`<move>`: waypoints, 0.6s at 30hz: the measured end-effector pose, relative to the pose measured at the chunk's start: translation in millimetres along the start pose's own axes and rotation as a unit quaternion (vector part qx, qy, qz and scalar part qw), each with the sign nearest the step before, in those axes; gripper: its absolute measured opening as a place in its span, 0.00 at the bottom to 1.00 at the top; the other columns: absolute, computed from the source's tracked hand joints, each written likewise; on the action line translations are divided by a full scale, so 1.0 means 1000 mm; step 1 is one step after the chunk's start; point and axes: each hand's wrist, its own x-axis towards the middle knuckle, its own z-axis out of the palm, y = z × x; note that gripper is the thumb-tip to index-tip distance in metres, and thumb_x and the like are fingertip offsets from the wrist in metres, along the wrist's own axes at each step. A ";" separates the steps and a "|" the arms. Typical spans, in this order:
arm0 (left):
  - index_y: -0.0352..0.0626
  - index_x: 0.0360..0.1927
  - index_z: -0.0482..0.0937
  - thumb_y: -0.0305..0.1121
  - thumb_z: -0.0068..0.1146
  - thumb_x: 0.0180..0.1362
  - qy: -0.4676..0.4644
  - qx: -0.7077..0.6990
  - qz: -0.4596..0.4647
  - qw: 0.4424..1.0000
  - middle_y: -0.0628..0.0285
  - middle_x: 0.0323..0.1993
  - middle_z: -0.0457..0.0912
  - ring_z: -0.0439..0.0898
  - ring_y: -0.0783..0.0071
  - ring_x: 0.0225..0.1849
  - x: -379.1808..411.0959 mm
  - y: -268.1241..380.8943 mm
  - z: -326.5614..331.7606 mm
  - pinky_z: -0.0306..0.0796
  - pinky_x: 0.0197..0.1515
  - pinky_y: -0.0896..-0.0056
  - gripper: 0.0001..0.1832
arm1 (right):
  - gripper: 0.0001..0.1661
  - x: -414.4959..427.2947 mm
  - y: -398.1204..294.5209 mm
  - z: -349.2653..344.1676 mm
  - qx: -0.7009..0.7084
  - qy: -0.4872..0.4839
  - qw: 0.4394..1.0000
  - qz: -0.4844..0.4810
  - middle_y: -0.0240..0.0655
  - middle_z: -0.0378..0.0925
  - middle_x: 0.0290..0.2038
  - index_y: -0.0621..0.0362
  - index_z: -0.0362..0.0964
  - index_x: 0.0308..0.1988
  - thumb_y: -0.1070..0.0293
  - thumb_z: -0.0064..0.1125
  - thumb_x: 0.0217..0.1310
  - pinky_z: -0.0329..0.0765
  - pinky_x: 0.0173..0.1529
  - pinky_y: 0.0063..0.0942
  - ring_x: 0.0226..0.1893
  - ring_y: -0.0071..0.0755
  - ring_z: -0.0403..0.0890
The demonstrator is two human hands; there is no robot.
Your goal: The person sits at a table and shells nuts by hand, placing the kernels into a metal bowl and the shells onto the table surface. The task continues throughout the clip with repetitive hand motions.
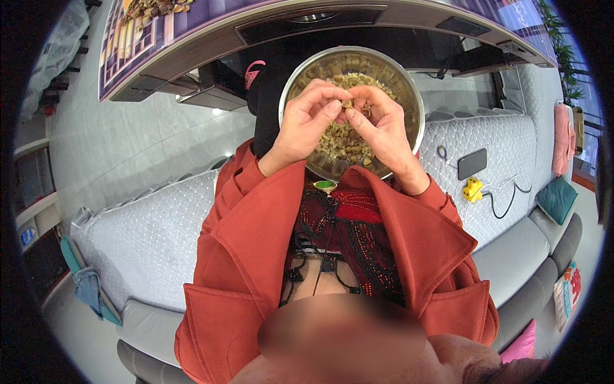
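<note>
A wide stainless steel bowl (407, 96) rests at my lap, holding a heap of pale, broken pieces (336, 144) that look like nut kernels. Above its middle, my left hand (304, 122) and my right hand (383, 127) meet fingertip to fingertip. Thumbs and forefingers of both pinch a small brownish piece (347, 103), mostly covered by the fingers. Its exact kind is too small to tell. The hands hide part of the heap beneath them.
Ahead stands a table (211, 19) bearing a pile of brown shell-like bits (156, 10). On the quilted sofa cover (499, 129) to my right lie a black phone (472, 164), a yellow power adapter (472, 190), and cables (501, 211). A teal cushion (556, 200) sits farther right.
</note>
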 end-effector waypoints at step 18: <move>0.38 0.42 0.76 0.28 0.46 0.65 0.017 0.067 -0.069 0.995 0.67 0.34 0.72 0.73 0.84 0.30 -0.002 -0.003 -0.001 0.69 0.32 0.83 0.08 | 0.10 -0.001 -0.003 0.004 -0.086 -0.033 0.996 -0.005 0.28 0.68 0.20 0.62 0.67 0.26 0.70 0.57 0.57 0.64 0.26 0.21 0.23 0.16 0.65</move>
